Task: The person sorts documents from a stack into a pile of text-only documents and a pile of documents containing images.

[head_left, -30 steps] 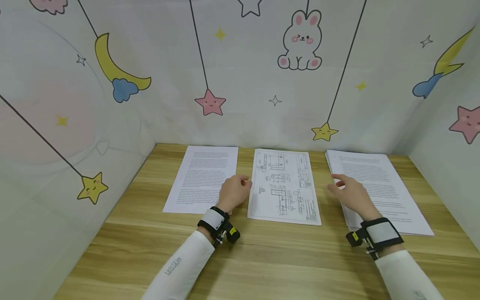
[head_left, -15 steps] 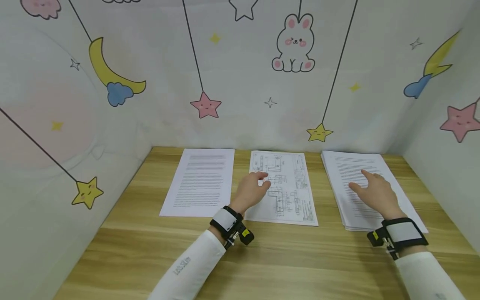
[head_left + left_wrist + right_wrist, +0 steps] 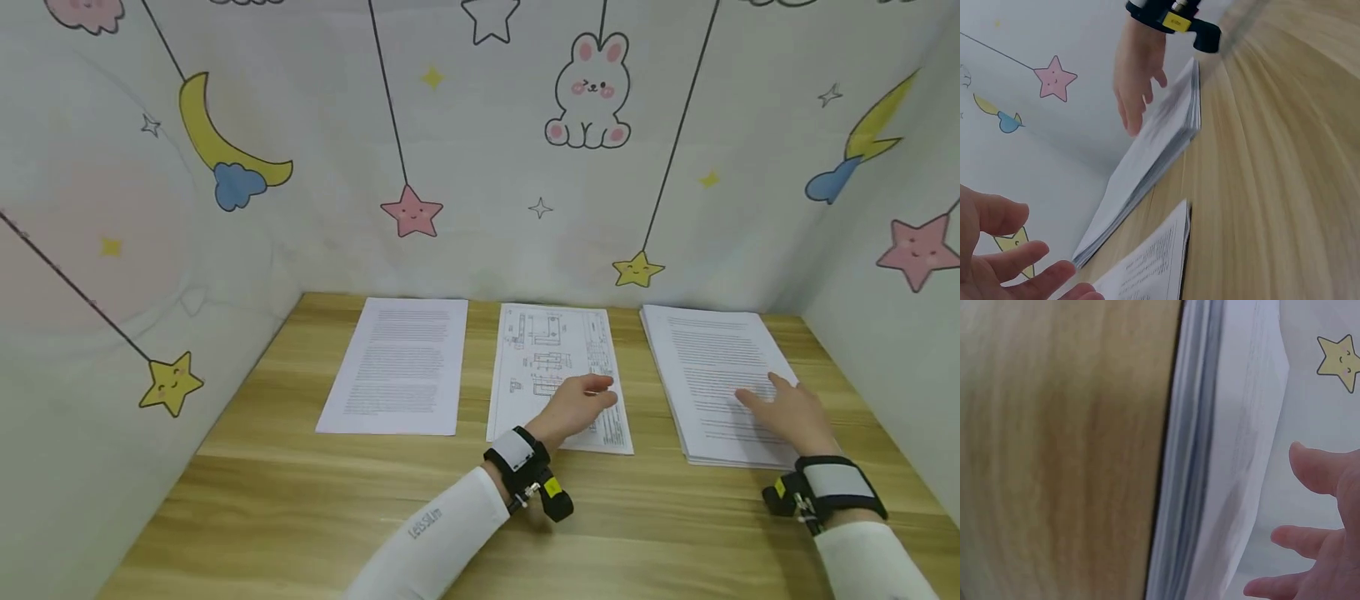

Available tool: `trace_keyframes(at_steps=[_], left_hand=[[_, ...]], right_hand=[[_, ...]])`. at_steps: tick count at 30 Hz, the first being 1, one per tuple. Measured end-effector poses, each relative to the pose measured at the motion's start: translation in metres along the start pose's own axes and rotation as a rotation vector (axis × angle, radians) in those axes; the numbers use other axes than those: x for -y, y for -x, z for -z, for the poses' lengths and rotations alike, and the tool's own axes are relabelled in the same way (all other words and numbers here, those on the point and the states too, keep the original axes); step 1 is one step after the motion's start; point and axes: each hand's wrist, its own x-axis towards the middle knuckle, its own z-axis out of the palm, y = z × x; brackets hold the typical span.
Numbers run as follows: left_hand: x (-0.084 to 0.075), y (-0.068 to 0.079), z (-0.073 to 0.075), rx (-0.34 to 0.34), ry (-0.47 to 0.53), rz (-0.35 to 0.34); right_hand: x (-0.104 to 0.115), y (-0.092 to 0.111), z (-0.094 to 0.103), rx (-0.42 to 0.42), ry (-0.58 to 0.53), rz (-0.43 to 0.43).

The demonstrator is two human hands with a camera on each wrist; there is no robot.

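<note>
Over the lower right part of the sheets with technical drawings (image 3: 517,358) hovers my left hand (image 3: 576,407), fingers loosely extended and holding nothing. The left wrist view shows those sheets (image 3: 1154,265) below the fingers as a thin stack. My right hand (image 3: 791,412) is above the right edge of the thick stack of printed paper (image 3: 705,358), its thumb and fingers spread. In the right wrist view a gap shows between the right hand (image 3: 1329,531) and the stack's top sheet (image 3: 1241,406). Left of both lies a text-printed white sheet (image 3: 397,367).
The papers lie side by side on a wood-grain table (image 3: 315,500), close to its back edge. White fabric walls (image 3: 495,250) with cartoon prints stand behind and at both sides. Each wrist wears a strap with a small camera (image 3: 555,500).
My left hand has moved right, from beside the left sheet to over the drawings. My right hand has shifted right and nearer across the thick stack. The papers stay in place.
</note>
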Motion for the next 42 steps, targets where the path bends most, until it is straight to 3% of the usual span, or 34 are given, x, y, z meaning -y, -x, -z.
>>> trace_keyframes(at_steps=[5, 16, 23, 28, 34, 42], left_hand=[[-0.002, -0.004, -0.024, -0.004, 0.154, 0.065], [0.004, -0.013, -0.068, 0.015, 0.224, 0.072], [0.006, -0.019, -0.075, 0.048, 0.368, 0.096], [0.006, -0.025, -0.081, 0.08, 0.454, 0.114], [0.007, -0.031, -0.091, 0.099, 0.504, 0.113], [0.007, -0.033, -0.093, 0.114, 0.513, 0.092]], right_hand=[[-0.006, 0.001, 0.0, 0.045, -0.01, -0.065], [-0.015, -0.004, -0.002, 0.124, 0.019, -0.11], [-0.017, -0.005, -0.003, 0.102, -0.012, -0.159], [-0.015, -0.003, -0.003, 0.117, -0.013, -0.141], [-0.014, -0.001, -0.007, 0.113, 0.0, -0.1], [-0.011, 0.001, -0.01, 0.119, -0.01, -0.096]])
